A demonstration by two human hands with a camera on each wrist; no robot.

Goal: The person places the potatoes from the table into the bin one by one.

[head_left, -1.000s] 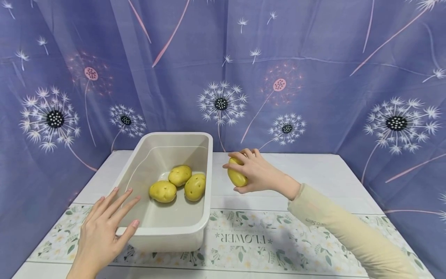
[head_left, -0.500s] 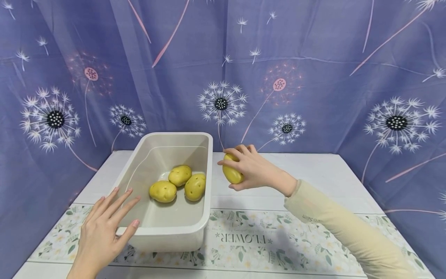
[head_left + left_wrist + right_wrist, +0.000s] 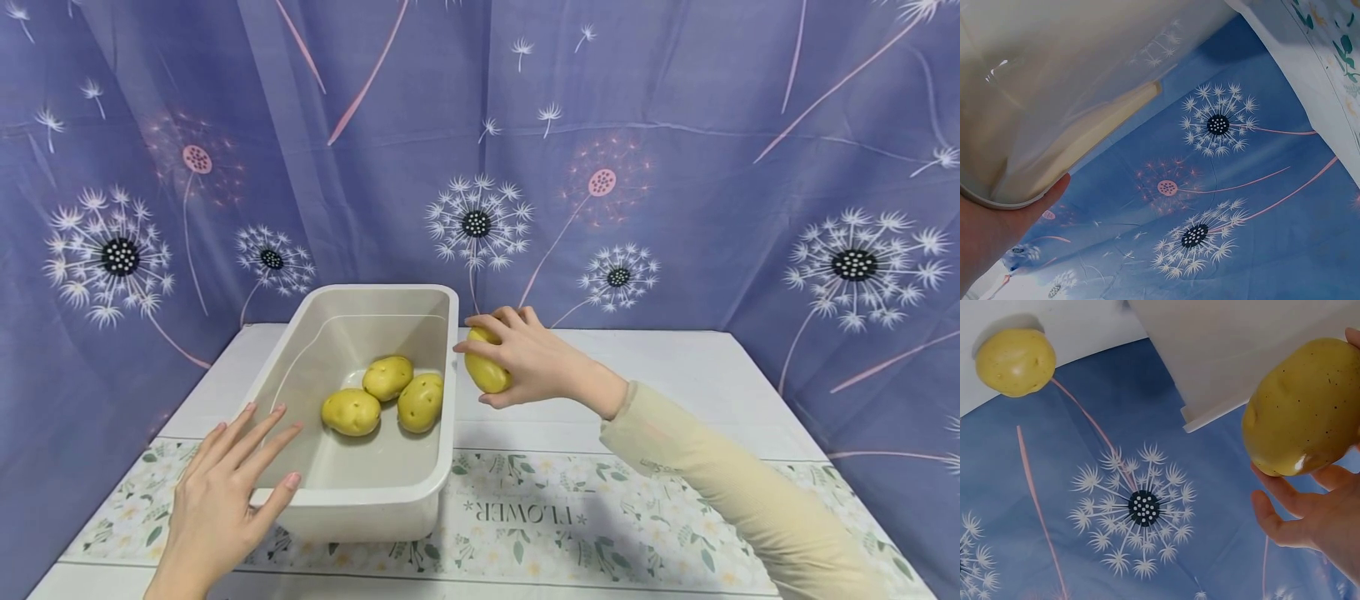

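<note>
My right hand (image 3: 525,354) grips a yellow potato (image 3: 483,371) from above, with fingers and thumb around it, just right of the bin's right rim. The right wrist view shows that potato (image 3: 1300,409) close up, dotted with small dark specks. Inside the deep off-white plastic bin (image 3: 360,497) lie three more potatoes: one at the left (image 3: 351,412), one farther back (image 3: 387,377) and one against the right wall (image 3: 421,402). At the bin's near left corner, my left hand (image 3: 225,487) rests on the rim with straight, spread fingers. Its thumb lies along the rim in the left wrist view.
Another potato (image 3: 1016,362) sits on the white tabletop in the right wrist view; the head view does not show it. A floral cloth strip (image 3: 525,533) crosses the table's front part. Behind and beside the table hangs a blue dandelion-print curtain (image 3: 375,208).
My right hand has carried its potato left, closer to the bin's right rim. The left hand, the bin and the potatoes inside have stayed put.
</note>
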